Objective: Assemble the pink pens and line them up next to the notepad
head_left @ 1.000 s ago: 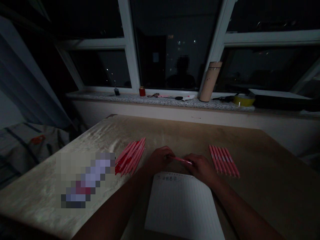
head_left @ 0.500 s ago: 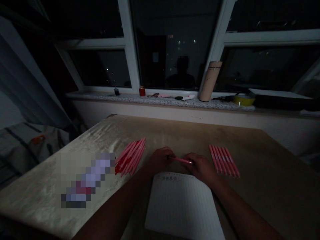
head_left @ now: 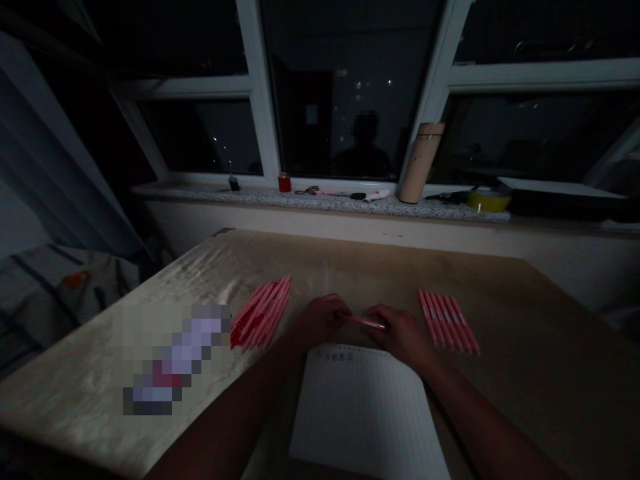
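A pink pen point(head_left: 367, 321) lies crosswise between my hands above the top edge of a lined notepad point(head_left: 367, 413). My left hand point(head_left: 324, 317) is closed on its left end, where something dark shows between the fingertips. My right hand point(head_left: 395, 328) pinches the other end, which has a light, shiny tip. To the left, a loose pile of pink pens point(head_left: 265, 313) rests partly on something red. A neat row of several pink pens point(head_left: 447, 320) lies beyond my right hand, with pale labels on the barrels.
The table point(head_left: 350, 260) reaches to a window wall. On the sill point(head_left: 215, 193) stand a small red jar point(head_left: 284, 182), a tan flask point(head_left: 421, 163) and a roll of yellow tape point(head_left: 487, 200). A blurred-out object point(head_left: 180, 360) lies at the table's left.
The pen has tilted very slightly between my fingers. Both hands, the pile and the row stay where they were.
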`<state>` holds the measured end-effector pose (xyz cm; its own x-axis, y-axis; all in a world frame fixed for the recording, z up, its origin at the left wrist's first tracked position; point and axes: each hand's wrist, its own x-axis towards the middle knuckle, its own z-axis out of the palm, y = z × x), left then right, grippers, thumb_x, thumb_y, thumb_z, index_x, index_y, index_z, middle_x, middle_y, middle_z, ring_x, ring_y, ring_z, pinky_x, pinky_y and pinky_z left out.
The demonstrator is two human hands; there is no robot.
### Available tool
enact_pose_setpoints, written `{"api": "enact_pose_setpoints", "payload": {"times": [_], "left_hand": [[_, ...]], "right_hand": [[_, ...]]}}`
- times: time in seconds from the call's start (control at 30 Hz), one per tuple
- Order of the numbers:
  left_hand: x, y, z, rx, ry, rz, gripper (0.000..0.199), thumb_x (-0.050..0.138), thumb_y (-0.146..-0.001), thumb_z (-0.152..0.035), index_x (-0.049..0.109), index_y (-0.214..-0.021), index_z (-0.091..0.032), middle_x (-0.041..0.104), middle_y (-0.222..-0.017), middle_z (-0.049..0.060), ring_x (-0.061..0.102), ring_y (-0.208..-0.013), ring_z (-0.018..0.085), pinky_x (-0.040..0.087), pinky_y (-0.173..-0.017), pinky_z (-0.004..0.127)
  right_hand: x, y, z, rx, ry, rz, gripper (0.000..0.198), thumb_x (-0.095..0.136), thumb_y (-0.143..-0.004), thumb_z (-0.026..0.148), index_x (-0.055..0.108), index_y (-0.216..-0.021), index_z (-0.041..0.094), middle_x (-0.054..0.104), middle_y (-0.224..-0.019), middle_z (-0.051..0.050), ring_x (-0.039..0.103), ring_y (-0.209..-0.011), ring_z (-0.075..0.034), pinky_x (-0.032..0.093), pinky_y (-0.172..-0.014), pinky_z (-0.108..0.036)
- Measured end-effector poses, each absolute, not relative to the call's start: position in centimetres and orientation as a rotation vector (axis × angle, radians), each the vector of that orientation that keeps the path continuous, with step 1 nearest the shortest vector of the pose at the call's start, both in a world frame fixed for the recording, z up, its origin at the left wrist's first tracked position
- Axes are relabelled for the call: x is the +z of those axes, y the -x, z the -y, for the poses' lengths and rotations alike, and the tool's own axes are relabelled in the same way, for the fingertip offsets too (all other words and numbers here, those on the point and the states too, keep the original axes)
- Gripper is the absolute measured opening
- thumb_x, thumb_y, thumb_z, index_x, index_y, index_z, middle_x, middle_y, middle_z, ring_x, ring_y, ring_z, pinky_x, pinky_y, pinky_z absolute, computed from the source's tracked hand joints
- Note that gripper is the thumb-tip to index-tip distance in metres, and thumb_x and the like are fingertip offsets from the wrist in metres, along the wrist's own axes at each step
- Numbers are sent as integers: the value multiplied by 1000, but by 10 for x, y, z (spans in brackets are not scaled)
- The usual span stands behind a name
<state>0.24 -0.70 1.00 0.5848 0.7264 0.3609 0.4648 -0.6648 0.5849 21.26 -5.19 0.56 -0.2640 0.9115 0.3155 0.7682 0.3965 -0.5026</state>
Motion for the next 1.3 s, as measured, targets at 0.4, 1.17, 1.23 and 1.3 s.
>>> {"api": "enact_pose_setpoints", "payload": {"times": [0.4, 1.17, 1.23, 1.3], "left_hand": [[16, -3, 9, 816, -2379, -972, 10, 58, -77, -21, 65, -79, -14, 61, -78, 3, 55, -71, 12, 40, -65, 21], [13, -2, 9, 856, -2358, -951, 7, 58, -76, -16, 65, -78, -14, 59, -77, 3, 54, -69, 11, 39, -63, 21], [14, -3, 10, 849, -2354, -953, 8, 58, -75, -15, 65, -78, -14, 60, -76, 3, 54, -69, 11, 39, -63, 21], [14, -2, 10, 855, -2356, -949, 9, 58, -75, -16, 65, -79, -14, 60, -77, 3, 54, -70, 11, 40, -64, 21]], "right_hand": [[15, -212, 55, 328, 1366, 2184, 25, 46, -87, 36, 65, -84, 21, 66, -77, -4, 61, -69, -16, 40, -61, -25], [9, -212, 53, 361, 1375, 2138, 19, 55, -81, 36, 63, -90, 21, 67, -79, -3, 61, -70, -16, 41, -61, -24], [7, -212, 52, 373, 1407, 2105, 17, 61, -76, 32, 61, -89, 21, 67, -76, -2, 60, -66, -15, 40, -58, -23], [6, -213, 52, 374, 1400, 2109, 12, 59, -77, 30, 60, -85, 21, 66, -74, -1, 60, -64, -15, 39, -56, -22]]}}
